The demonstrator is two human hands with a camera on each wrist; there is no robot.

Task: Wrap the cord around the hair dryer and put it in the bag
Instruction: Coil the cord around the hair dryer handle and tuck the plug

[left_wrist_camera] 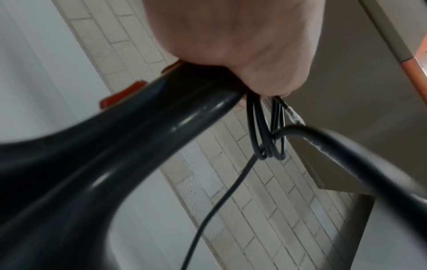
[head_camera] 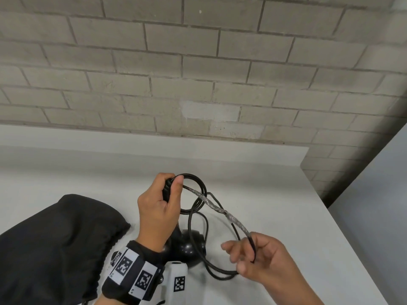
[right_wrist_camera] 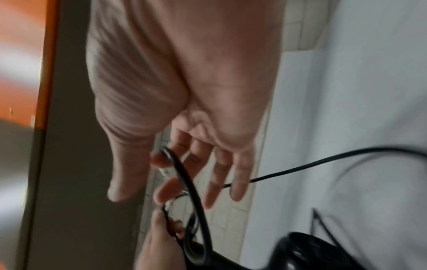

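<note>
Worktop: a plain white flat worktop runs up to a wall of pale grey painted brick.
Bag: a black soft fabric drawstring bag lies slumped on the worktop at the person's left, its gathered mouth turned toward the hair dryer.
Hair dryer: a glossy black plastic hair dryer is held just above or on the worktop, which one cannot be told, between the 2 hands and just beside the bag; the left wrist view shows its handle running up into the fist.
Left hand: the left hand is clenched around the top of the handle, thumb and fingers pinning several round loops of cord against it; a black wrist strap with white coded tags sits at the wrist.
Right hand: the right hand is raised to the right, thumb and index finger pinching the cord while the other fingers stay loosely spread.
Cord: the thin black rubber power cord stretches from the coils to the right hand, a length of it bound in clear tape; the slack drops in 1 long loop toward the worktop beside the dryer.
</note>
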